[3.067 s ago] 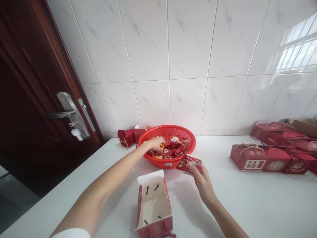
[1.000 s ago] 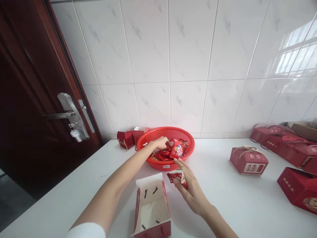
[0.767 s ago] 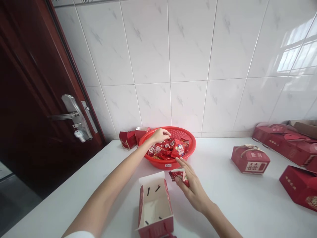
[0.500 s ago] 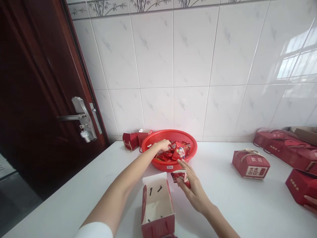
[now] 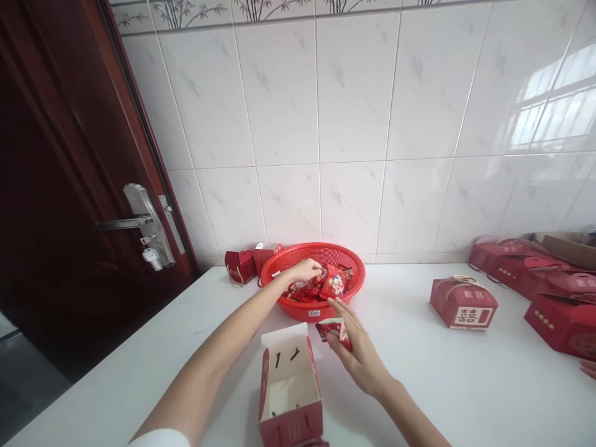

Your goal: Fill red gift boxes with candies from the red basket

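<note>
My left hand (image 5: pixel 307 269) reaches into a red plastic basket (image 5: pixel 313 313) of red candy packets (image 5: pixel 333 282); its fingers are closed at a small packet, too small to make out clearly. In front of the basket, my right hand (image 5: pixel 356 347) is closed around small red packets (image 5: pixel 334 329), held between thumb and fingers. Between my forearms stands an open red box (image 5: pixel 291 425), its white inside facing up, with dark slits in its walls.
Two small red boxes (image 5: pixel 241 266) stand left of the basket by the wall. A closed red box (image 5: pixel 464 303) is at the right. More red boxes (image 5: pixel 561 323) line the far right, near another person's fingers (image 5: pixel 589 367). A dark door (image 5: pixel 93 155) is on the left.
The view has shifted slightly right. The person's hand at the far right has drawn away from the red box there. My hands keep nearly the same places.
</note>
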Demonstrator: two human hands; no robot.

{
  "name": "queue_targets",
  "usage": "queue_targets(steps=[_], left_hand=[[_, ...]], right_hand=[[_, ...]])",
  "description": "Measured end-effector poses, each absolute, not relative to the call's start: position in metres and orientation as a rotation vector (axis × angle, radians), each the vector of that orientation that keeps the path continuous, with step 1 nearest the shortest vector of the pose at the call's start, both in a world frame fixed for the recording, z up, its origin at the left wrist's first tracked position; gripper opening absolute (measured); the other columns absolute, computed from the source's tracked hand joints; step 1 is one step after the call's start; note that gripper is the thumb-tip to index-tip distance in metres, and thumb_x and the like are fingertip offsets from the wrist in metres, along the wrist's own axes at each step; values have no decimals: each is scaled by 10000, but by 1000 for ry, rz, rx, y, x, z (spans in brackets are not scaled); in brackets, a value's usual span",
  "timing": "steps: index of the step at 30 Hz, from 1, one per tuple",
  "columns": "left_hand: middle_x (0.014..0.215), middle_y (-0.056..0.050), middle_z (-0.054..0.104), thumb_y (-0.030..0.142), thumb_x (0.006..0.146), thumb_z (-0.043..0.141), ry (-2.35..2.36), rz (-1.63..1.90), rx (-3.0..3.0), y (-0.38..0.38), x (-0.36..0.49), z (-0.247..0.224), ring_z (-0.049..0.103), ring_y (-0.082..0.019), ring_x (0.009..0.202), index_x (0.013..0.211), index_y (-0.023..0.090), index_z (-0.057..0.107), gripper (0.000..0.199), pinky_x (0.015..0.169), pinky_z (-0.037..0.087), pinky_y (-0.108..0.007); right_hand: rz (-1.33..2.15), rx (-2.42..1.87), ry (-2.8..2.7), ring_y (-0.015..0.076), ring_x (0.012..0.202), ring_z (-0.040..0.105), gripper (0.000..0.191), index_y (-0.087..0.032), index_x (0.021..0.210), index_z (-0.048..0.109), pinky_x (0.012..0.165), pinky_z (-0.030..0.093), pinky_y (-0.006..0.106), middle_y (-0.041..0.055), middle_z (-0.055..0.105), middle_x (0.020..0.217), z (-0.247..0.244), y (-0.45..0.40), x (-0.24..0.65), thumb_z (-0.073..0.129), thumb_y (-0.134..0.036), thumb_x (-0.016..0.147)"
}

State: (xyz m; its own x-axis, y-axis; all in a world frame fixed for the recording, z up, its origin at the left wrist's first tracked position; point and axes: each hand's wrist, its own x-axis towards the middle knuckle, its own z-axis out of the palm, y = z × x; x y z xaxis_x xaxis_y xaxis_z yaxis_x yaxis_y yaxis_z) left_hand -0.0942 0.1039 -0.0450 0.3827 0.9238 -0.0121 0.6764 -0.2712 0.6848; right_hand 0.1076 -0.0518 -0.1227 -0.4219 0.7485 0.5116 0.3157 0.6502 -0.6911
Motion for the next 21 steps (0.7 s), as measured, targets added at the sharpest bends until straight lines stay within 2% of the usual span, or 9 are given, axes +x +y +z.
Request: queue_targets(steps=[4, 7, 9, 12, 16, 21], left_hand=[[856, -54, 676, 451, 882, 525, 1216, 719, 1889, 79, -97, -30, 616, -171, 746, 944, 158, 683, 338, 732, 500, -300], [865, -38, 669, 463, 817, 689, 1065, 801, 1560, 53, -100, -17, 610, -142, 701, 1034, 169, 686, 366, 740, 508, -305], [844, -20, 664, 392, 712, 827, 992, 830, 1398, 35, -101, -12, 603, -124, 697, 1028, 172, 701, 405, 753, 505, -297], [803, -12, 660, 349, 631, 898, 978, 907, 1375, 8, -104, -8, 585, -111, 690, 985, 158, 731, 435, 733, 492, -279], [768, -29, 663, 403, 707, 843, 996, 1012, 1563, -32, -115, -2, 569, -125, 696, 806, 137, 741, 302, 703, 468, -277], [743, -21, 677, 402, 843, 720, 999, 838, 1865, -81, -130, 10, 595, -145, 697, 765, 156, 724, 258, 710, 481, -281]], right_hand=[[610, -810, -2012, 279, 1523, 286, 418, -301, 1426, 504, 1203, 351, 549, 73, 401, 1604, -124, -51, 108, 428, -417, 1032], [599, -800, -1999, 286, 1513, 309, 432, -300, 1436, 502, 1196, 367, 542, 78, 421, 1592, -125, -50, 109, 441, -426, 1027], [604, -806, -1989, 290, 1507, 322, 468, -301, 1467, 473, 1190, 376, 544, 81, 433, 1584, -125, -49, 110, 455, -437, 1020], [617, -815, -1974, 291, 1505, 326, 527, -296, 1515, 417, 1191, 373, 545, 90, 441, 1578, -126, -49, 110, 468, -448, 1014], [624, -797, -1972, 285, 1509, 316, 542, -283, 1526, 407, 1203, 351, 545, 97, 436, 1580, -127, -49, 112, 464, -455, 1015], [630, -806, -1966, 287, 1510, 314, 539, -285, 1522, 415, 1202, 353, 538, 98, 442, 1575, -126, -49, 114, 464, -458, 1014]])
